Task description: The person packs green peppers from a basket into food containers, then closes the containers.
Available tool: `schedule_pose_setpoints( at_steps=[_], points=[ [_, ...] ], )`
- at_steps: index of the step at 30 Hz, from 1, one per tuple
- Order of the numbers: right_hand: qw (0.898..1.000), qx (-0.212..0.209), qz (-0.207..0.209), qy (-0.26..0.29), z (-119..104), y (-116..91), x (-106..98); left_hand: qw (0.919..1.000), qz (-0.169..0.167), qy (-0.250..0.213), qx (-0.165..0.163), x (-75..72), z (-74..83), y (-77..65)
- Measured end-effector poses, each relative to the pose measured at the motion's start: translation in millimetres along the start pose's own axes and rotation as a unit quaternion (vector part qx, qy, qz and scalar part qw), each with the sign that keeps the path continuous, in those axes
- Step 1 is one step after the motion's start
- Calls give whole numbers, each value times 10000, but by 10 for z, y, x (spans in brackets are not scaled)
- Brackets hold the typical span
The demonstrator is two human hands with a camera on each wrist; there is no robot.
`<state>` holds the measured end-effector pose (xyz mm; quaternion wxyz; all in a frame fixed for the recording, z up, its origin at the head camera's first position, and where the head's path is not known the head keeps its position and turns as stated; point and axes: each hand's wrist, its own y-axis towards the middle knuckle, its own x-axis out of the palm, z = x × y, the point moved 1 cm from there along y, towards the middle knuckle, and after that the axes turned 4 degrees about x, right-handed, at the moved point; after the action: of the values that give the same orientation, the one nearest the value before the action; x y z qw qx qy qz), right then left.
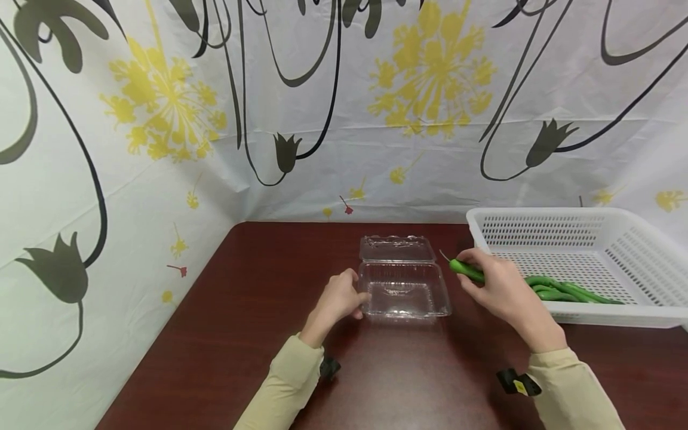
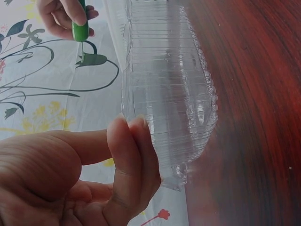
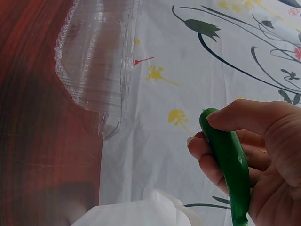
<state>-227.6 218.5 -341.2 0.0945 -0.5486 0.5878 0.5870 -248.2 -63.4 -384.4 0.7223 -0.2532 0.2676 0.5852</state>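
A clear plastic clamshell box lies on the table with its lid raised at the back. My left hand is at the box's left side, its curled fingers and thumb pinching the rim; in the left wrist view the fingertips meet that edge. Between box and basket, my right hand grips a green chili pepper, its thin stem pointing left toward the box. In the right wrist view the thumb presses on the pepper and the other fingers curl under it.
To the right stands a white perforated plastic basket with several more green peppers near its front wall. The dark reddish wooden table meets a flower-printed white cloth at the back and left.
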Motion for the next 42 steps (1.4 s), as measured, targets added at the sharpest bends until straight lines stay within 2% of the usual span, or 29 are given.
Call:
schedule_pose_setpoints(
  at_steps=[6, 19, 33, 42],
  points=[
    [10000, -50, 76, 33, -25, 3, 42, 10000, 2, -8, 3, 5, 7, -7],
    [9999, -88, -52, 130, -82, -6, 133, 10000, 4, -56, 8, -3, 12, -7],
    [9990, -443, 104, -35, -142, 0, 229, 10000, 31, -30, 20, -3, 11, -11],
    [9998, -140, -135, -61, -182, -18, 281, 10000, 20, 1, -46, 5, 6, -2]
  ],
)
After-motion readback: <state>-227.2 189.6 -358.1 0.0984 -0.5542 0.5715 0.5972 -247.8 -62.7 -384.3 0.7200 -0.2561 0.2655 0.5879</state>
